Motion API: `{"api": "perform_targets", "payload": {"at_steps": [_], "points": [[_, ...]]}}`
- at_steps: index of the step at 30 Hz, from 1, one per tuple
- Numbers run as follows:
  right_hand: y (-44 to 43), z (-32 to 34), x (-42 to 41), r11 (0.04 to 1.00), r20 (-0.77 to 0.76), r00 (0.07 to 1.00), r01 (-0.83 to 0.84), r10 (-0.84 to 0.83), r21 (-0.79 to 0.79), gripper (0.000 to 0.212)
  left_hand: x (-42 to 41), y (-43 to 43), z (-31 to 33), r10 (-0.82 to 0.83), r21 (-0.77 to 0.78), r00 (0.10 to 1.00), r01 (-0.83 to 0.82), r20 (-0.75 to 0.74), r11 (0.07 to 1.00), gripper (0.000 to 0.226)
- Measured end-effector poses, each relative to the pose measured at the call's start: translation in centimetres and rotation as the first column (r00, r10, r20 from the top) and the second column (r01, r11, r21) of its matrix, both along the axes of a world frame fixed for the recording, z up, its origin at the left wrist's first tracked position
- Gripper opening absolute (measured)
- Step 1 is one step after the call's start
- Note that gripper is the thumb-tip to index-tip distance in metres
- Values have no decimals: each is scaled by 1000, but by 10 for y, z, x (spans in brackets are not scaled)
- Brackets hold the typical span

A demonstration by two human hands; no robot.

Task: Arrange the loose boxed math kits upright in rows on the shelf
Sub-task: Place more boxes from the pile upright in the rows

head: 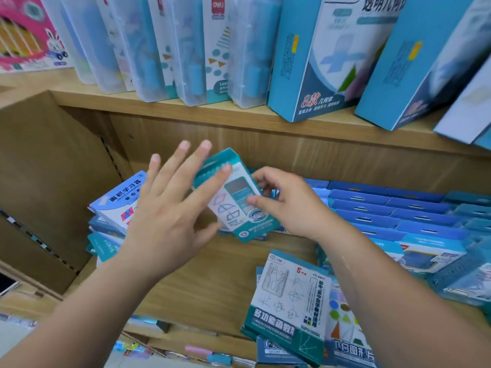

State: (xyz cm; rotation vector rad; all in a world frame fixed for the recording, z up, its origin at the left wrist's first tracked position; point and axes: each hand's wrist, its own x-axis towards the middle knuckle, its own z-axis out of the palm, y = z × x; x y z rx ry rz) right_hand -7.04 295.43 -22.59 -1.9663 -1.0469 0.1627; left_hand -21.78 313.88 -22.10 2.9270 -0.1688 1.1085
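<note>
My right hand [288, 201] grips a teal-and-white boxed math kit [233, 197], tilted, above the middle of the wooden shelf [202, 282]. Its thumb lies across the box front. My left hand [170, 205] is spread with straight fingers, its fingertips touching the box's left edge. A loose pile of boxed kits [119, 205] lies flat at the shelf's left end. Another loose pile, topped by a teal function-ruler kit [289, 301], lies flat near the front edge. Rows of blue kits [385, 208] stand upright at the right.
The upper shelf board [186, 107] overhangs closely, loaded with clear plastic cases [159, 49] and tall blue boxes [329, 57]. A wooden side panel [53, 176] closes the shelf on the left. More packets [202, 353] lie on a lower level below.
</note>
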Motion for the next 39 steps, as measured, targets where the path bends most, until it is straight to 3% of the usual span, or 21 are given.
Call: {"api": "perform_targets", "payload": {"at_steps": [2,3,5,7,9,12,18,25,34,39], "points": [[-9,3,-1,995,-54,998,38,-33,95,18,3,-8,-5,31,-276,998,-17,49,961,83],[-14,5,-3,990,-78,996,58,-48,131,18,5,-13,-8,36,-436,999,-21,26,899,87],[-25,9,-7,978,-135,988,95,-71,183,18,12,-26,-11,-10,-687,1000,6,-3,726,94],[-38,10,-12,968,-183,977,144,-106,208,18,21,-39,-12,-89,-825,996,67,20,561,90],[-51,10,-17,952,-227,962,206,-154,227,17,32,-50,-13,-184,-908,983,92,17,409,69],[-73,12,-26,920,-248,943,287,-222,267,17,46,-67,-10,-330,-943,944,110,0,315,35],[-137,16,-47,815,-254,870,488,-423,314,24,61,-126,2,-525,-979,850,146,51,141,24],[-220,1,-59,652,-202,739,667,-643,361,24,71,-218,7,-597,-976,798,60,-80,211,15],[-366,-42,-73,560,-81,601,780,-795,281,32,77,-373,-18,-604,-953,767,-35,-218,300,12],[-417,-66,-79,550,-88,564,823,-821,146,46,91,-435,-46,-587,-930,764,-47,-269,366,12]]}}
